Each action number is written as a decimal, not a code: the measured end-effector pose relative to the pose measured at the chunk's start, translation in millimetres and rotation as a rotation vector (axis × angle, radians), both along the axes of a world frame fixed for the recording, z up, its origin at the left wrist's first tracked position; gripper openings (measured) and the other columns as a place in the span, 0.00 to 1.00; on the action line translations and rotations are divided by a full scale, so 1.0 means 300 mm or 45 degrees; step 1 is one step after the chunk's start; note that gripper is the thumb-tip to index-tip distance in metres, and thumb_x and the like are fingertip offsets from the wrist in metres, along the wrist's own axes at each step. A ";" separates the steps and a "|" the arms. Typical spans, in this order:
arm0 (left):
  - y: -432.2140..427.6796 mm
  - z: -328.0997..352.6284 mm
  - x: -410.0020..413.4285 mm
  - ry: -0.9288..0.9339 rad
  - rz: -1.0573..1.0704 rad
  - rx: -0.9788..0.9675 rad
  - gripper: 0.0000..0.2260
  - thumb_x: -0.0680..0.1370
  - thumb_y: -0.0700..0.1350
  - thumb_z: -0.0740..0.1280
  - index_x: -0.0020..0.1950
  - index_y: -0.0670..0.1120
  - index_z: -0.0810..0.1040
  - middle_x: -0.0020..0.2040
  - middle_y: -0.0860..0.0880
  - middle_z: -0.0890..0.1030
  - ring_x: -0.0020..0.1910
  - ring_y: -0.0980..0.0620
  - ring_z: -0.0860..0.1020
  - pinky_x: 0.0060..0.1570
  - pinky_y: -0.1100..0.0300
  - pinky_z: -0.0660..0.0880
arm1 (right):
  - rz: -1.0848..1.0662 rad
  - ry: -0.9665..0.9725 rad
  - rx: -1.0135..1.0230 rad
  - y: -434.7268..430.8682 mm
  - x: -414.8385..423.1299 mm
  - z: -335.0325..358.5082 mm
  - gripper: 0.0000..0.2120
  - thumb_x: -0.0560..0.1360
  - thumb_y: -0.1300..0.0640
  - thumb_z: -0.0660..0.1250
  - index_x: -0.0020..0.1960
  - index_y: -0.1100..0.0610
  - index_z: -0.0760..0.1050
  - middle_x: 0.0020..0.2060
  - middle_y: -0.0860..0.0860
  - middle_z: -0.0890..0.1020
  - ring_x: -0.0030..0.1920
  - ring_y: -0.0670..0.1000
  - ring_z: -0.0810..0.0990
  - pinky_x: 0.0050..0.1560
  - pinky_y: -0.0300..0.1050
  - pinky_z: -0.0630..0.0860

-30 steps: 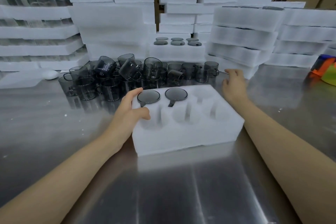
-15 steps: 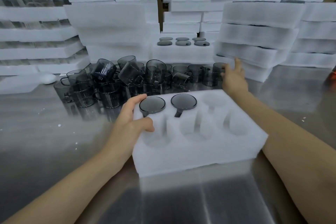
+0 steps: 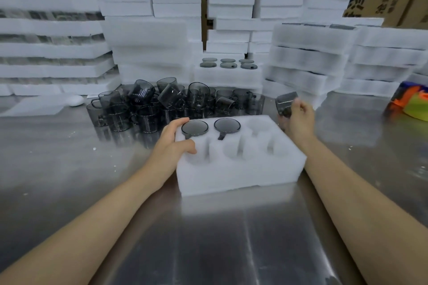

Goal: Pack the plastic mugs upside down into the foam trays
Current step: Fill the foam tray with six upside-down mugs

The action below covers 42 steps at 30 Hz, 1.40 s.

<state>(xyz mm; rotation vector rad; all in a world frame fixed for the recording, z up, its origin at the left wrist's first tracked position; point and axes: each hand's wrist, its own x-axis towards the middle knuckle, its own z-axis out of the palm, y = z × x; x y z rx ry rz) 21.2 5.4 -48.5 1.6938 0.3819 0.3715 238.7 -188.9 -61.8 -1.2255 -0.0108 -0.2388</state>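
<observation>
The fingers of my right hand [image 3: 300, 120] curl round 1 smoky grey plastic mug [image 3: 285, 103], just past the far right corner of the white foam tray [image 3: 231, 176]. My left hand [image 3: 172, 146] grips the tray's left end, thumb on top. 2 of 6 pockets hold upturned mugs [image 3: 194, 127]; 4 are empty, and a heap of loose mugs [image 3: 143, 109] waits behind

Diffuse, cool lighting; soft glare streaks on the table [image 3: 208, 238]. Motion blur on the right hand [image 3: 300, 120] and mug [image 3: 286, 104]. Wide-angle distortion bends edges
</observation>
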 end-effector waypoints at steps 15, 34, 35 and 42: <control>0.005 0.000 -0.006 0.005 -0.035 0.009 0.37 0.59 0.44 0.66 0.70 0.52 0.69 0.69 0.49 0.71 0.68 0.46 0.70 0.69 0.44 0.66 | 0.509 -0.844 -0.937 0.097 -0.306 0.136 0.32 0.64 0.63 0.79 0.64 0.46 0.73 0.57 0.41 0.70 0.61 0.44 0.72 0.65 0.50 0.71; 0.035 -0.023 0.010 0.015 -0.083 0.051 0.35 0.61 0.46 0.67 0.69 0.56 0.68 0.69 0.51 0.70 0.68 0.47 0.69 0.69 0.44 0.65 | 0.397 -0.590 -1.275 -0.006 -0.241 0.157 0.23 0.71 0.46 0.71 0.64 0.41 0.71 0.47 0.37 0.77 0.46 0.38 0.76 0.41 0.22 0.67; 0.035 -0.025 0.011 0.015 -0.082 0.051 0.35 0.61 0.46 0.67 0.68 0.56 0.69 0.69 0.52 0.70 0.68 0.47 0.70 0.69 0.44 0.65 | 0.440 -0.533 -1.338 -0.021 -0.230 0.156 0.21 0.70 0.45 0.71 0.61 0.38 0.71 0.46 0.37 0.78 0.46 0.37 0.76 0.39 0.23 0.67; 0.037 -0.029 0.017 0.004 -0.077 0.049 0.35 0.60 0.46 0.68 0.68 0.57 0.69 0.68 0.52 0.71 0.68 0.48 0.70 0.69 0.45 0.66 | 0.344 -0.533 -1.511 -0.033 -0.227 0.161 0.20 0.63 0.34 0.69 0.52 0.36 0.68 0.40 0.35 0.76 0.43 0.31 0.73 0.38 0.33 0.68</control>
